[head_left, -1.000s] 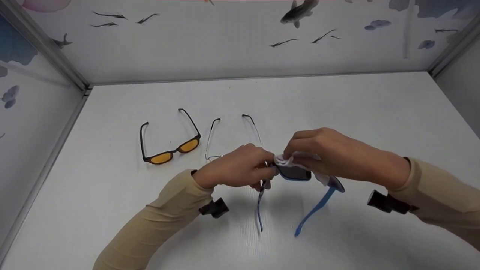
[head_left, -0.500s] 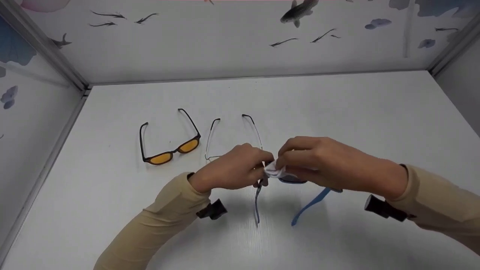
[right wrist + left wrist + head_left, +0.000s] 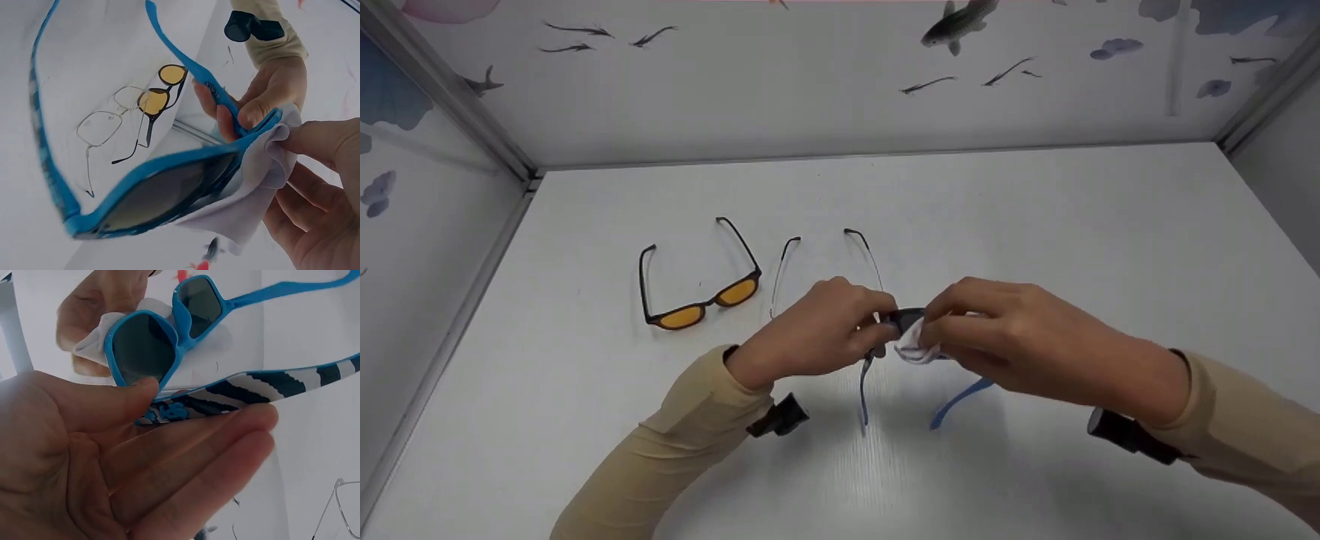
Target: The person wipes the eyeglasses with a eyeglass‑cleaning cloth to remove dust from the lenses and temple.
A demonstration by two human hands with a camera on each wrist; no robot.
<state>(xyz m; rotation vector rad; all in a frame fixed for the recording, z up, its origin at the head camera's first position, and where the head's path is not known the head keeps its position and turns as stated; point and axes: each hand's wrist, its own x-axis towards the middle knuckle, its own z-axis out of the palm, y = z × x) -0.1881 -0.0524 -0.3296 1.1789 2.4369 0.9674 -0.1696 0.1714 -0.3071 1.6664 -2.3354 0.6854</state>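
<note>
My left hand (image 3: 821,330) grips a pair of blue sunglasses (image 3: 181,349) at one hinge corner, thumb at the lens edge and fingers beneath the zebra-patterned temple (image 3: 253,391). Both temples are unfolded and point toward me. My right hand (image 3: 1027,334) pinches a white cloth (image 3: 247,211) bunched over the frame near the left fingertips. In the right wrist view the cloth also drapes behind the dark lenses (image 3: 169,194). From the head view, most of the sunglasses' front is hidden by the right hand and cloth.
Black-framed glasses with orange lenses (image 3: 682,316) lie unfolded on the white table (image 3: 1080,217), left of the hands. Thin wire-framed clear glasses (image 3: 100,128) lie beside them, partly covered by my left forearm and hand in the head view. Patterned panels (image 3: 780,90) enclose the table.
The cloth and right hand went left over the lens corner, then slightly back right and down. The sunglasses shifted a little up and left, with the left hand still gripping them.
</note>
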